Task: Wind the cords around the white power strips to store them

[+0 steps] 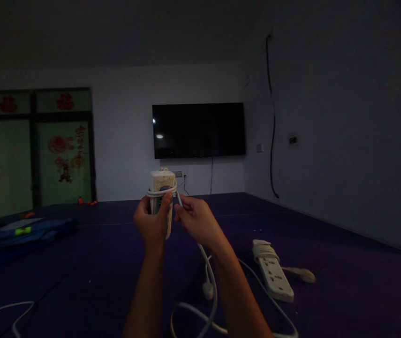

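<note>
My left hand (pixel 153 223) is wrapped round a white power strip (pixel 162 180) that it holds upright in front of me. A white cord (pixel 163 191) is looped around the strip's upper part. My right hand (pixel 193 218) pinches that cord right beside the strip. From there the cord hangs down between my forearms, past its plug (pixel 208 290), to loose loops on the floor (pixel 200 314).
A second white power strip (pixel 272 271) with its cord wound at one end lies on the dark purple floor to the right. Blue fabric (pixel 20 234) lies at the left. Another white cord (pixel 3 312) lies bottom left. A wall-mounted TV (pixel 198 130) hangs ahead.
</note>
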### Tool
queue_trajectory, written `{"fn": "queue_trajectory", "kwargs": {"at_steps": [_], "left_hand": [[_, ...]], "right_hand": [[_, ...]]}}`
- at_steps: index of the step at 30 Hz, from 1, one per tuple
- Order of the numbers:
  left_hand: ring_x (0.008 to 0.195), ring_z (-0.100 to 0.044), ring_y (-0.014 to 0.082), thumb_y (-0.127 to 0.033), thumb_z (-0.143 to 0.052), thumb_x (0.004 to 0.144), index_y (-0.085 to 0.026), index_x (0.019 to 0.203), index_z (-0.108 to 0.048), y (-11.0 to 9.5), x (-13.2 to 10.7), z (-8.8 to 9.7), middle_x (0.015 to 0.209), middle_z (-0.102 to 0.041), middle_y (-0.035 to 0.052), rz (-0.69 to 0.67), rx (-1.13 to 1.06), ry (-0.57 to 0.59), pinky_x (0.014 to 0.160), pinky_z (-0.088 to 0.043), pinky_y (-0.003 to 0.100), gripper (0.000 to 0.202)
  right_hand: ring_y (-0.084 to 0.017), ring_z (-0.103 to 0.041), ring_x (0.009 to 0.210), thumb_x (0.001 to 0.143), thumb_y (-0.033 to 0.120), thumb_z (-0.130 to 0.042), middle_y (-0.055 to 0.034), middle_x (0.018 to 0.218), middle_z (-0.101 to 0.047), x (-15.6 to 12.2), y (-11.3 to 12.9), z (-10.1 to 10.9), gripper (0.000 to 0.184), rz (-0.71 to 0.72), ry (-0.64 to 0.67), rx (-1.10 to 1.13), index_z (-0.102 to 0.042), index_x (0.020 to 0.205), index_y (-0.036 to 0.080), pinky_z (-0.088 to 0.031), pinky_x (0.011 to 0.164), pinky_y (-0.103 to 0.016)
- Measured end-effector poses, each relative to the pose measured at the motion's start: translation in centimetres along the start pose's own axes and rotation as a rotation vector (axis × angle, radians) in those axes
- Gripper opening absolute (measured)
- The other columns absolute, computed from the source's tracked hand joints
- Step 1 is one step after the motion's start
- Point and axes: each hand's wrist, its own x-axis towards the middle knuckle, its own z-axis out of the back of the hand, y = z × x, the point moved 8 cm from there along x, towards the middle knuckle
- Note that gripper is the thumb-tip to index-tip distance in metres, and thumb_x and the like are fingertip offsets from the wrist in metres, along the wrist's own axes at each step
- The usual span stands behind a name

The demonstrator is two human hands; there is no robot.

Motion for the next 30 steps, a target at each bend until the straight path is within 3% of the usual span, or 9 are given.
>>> {"fn": "queue_trajectory", "kwargs": {"at_steps": [7, 13, 20, 25, 30], "left_hand": [[0.065, -0.060, 0.0165, -0.051, -0.070, 0.066, -0.016, 0.089, -0.066, -0.8, -1.3, -0.4, 0.076, -0.068, 0.0039, -0.261, 0.312, -0.032, 0.061, -0.044, 0.026, 0.042], [0.076, -0.065, 0.0216, -0.049, -0.064, 0.074, -0.014, 0.097, -0.064, -1.4, -2.6, -1.3, 0.085, -0.070, 0.0111, -0.447, 0.453, -0.064, 0.068, -0.046, 0.030, 0.042], [0.087, -0.065, 0.0252, -0.041, -0.059, 0.078, -0.013, 0.108, -0.061, -1.0, -2.4, -3.2, 0.093, -0.069, 0.0140, -0.526, 0.479, 0.203, 0.076, -0.048, 0.034, 0.041], [0.088, -0.064, 0.0236, -0.043, -0.064, 0.073, -0.015, 0.109, -0.061, -0.8, -1.8, -4.0, 0.099, -0.069, 0.0123, -0.419, 0.292, 0.413, 0.077, -0.050, 0.034, 0.046], [0.093, -0.064, 0.0236, -0.049, -0.062, 0.075, -0.013, 0.103, -0.067, 0.1, -1.5, -4.5, 0.102, -0.069, 0.0120, -0.053, -0.137, 0.572, 0.078, -0.049, 0.032, 0.046]], "right_hand": [[-0.008, -0.045, 0.046, 0.086, 0.043, -0.050, 0.0011, 0.058, -0.055, 0.0, -0.5, 0.6, 0.031, 0.002, -0.031, -0.066, -0.062, 0.082, 0.014, -0.032, 0.046, -0.019], [-0.014, -0.056, 0.059, 0.073, 0.055, -0.062, -0.0058, 0.068, -0.066, 0.0, -1.0, 1.7, 0.042, -0.047, -0.216, -0.168, -0.068, 0.073, 0.014, -0.035, 0.051, -0.022], [-0.012, -0.050, 0.050, 0.073, 0.061, -0.058, -0.0035, 0.053, -0.057, -0.5, -1.4, 3.4, 0.050, -0.116, -0.447, -0.371, -0.065, 0.059, 0.013, -0.026, 0.046, -0.022], [-0.012, -0.051, 0.052, 0.075, 0.057, -0.058, -0.0034, 0.058, -0.060, -0.1, -2.2, 4.6, 0.048, -0.058, -0.407, -0.240, -0.070, 0.072, 0.011, -0.030, 0.048, -0.022], [-0.010, -0.049, 0.052, 0.073, 0.055, -0.061, -0.0039, 0.065, -0.063, 0.4, -2.9, 5.0, 0.047, -0.016, -0.295, -0.005, -0.070, 0.084, 0.010, -0.032, 0.048, -0.021]]}}
